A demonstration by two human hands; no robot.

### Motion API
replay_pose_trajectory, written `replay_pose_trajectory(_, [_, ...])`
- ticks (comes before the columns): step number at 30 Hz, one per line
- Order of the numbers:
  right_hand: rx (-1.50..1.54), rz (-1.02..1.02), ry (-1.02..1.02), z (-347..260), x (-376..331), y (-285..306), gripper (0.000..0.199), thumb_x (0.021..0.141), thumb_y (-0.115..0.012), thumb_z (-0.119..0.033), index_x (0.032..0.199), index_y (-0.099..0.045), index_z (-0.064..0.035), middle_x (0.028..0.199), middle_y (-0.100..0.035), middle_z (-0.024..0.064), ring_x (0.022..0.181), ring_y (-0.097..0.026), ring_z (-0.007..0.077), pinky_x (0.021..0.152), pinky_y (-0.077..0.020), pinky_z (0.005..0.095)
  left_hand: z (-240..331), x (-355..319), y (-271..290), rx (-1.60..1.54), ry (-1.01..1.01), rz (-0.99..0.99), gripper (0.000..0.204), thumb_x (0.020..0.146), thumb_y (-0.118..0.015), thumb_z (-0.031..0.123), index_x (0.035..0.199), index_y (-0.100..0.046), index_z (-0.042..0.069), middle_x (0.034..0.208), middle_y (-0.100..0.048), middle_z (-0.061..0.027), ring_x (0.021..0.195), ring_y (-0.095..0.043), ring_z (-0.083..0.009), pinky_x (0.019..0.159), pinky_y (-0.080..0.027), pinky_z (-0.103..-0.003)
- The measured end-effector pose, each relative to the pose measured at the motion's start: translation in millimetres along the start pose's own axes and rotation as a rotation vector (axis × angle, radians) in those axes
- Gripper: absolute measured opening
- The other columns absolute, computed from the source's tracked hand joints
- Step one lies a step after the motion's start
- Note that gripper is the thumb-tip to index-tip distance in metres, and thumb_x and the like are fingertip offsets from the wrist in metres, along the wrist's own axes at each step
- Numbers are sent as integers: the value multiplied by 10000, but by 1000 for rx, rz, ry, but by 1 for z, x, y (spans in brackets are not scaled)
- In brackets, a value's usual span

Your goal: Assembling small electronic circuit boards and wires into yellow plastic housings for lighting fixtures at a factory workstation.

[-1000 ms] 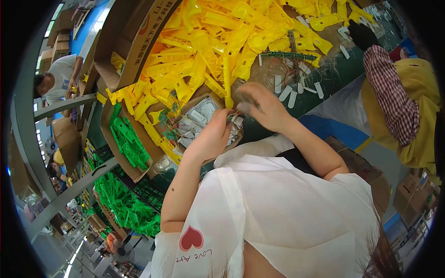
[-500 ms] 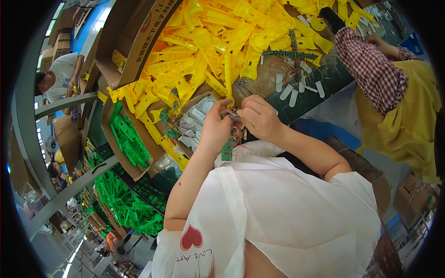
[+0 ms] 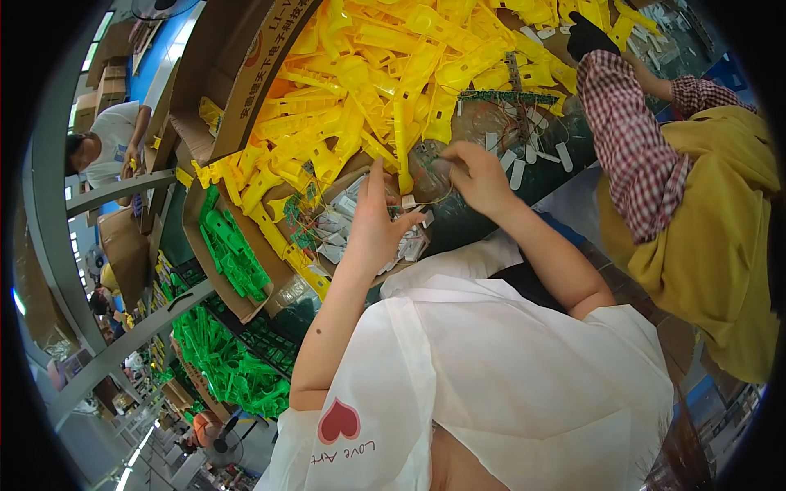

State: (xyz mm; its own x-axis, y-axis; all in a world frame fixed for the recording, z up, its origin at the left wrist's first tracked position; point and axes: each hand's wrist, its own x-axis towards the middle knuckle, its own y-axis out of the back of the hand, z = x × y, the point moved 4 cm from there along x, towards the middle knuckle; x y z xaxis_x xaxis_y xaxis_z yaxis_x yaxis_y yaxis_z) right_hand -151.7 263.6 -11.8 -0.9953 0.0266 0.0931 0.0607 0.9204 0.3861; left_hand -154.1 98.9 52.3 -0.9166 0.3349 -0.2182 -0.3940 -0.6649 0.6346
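My left hand [image 3: 375,219] is open above a carton of white plastic pieces [image 3: 337,222], its fingers stretched up and its thumb apart. A small white piece [image 3: 408,200] lies beside its fingers, and another shows at the thumb tip. From there a thin wire [image 3: 442,199] arcs toward my right hand [image 3: 481,178]. That hand is closed in a pinch, with its fingertips over the dark green table [image 3: 455,221]; what they hold is too blurred to name. Green circuit boards with wires [image 3: 301,221] lie at the carton's left.
A big heap of yellow plastic shells [image 3: 360,74] covers the far table, next to an open cardboard box [image 3: 237,90]. Green shells [image 3: 231,254] fill a carton at left. Wired circuit strips [image 3: 508,97] and white covers [image 3: 517,173] lie right, near a co-worker's checked sleeve [image 3: 626,139].
My hands were together over a white piece, with a green circuit board hanging below them. Now they are apart; the right has moved right and the left has opened. The co-worker's arm has shifted left.
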Motion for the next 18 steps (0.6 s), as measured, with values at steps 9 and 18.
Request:
replay_pose_trajectory(9, [343,-256,201,-46,-7,-12,156,686,-560,15,835,-576,-30,747,-549,90,723,-554,244,616,-441,307,11,12,-10,-8,-60,-238,810,676,-634,-51,1328,-153,-31,1262,-267,-230,991,-498,-298,838,-429,-316])
replay_pose_trajectory(18, [693,81,-68,-24,-11,5,85,776,-607,-3,844,-557,-12,755,-550,44,683,-533,104,598,-419,225,29,23,4,-91,-97,-214,231,809,-549,58,1030,-541,-7,818,-589,-161,659,-575,-287,610,-453,-329])
